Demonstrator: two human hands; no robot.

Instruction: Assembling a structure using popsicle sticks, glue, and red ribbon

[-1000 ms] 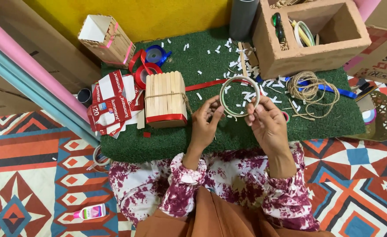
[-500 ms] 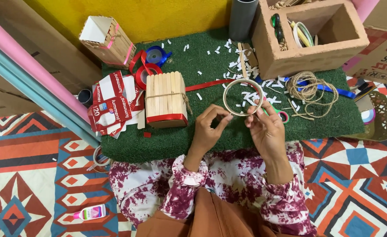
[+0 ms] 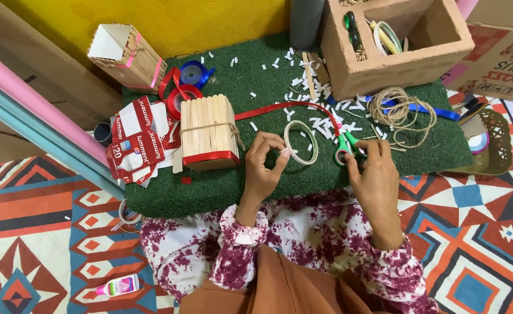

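1. A thin white ring-shaped roll of tape (image 3: 301, 142) is pinched at its near edge by the closed fingers of the left hand (image 3: 263, 166).
2. Just right of the roll, green-handled scissors (image 3: 345, 146) are gripped by the right hand (image 3: 374, 174).
3. Both lie on a green turf mat (image 3: 221, 186) over a patterned rug (image 3: 41, 232).
4. Left of the roll stands a box of wooden sticks (image 3: 208, 131); behind it, a red ribbon (image 3: 280, 107) and white paper scraps (image 3: 326, 122) are scattered.

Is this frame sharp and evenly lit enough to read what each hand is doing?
Head view: light is soft and even, with no harsh shadows or glare on the green mat. The left hand on the tape ring is crisp; the right hand at the green-handled scissors is nearly as sharp. The edges bow slightly from the wide lens.
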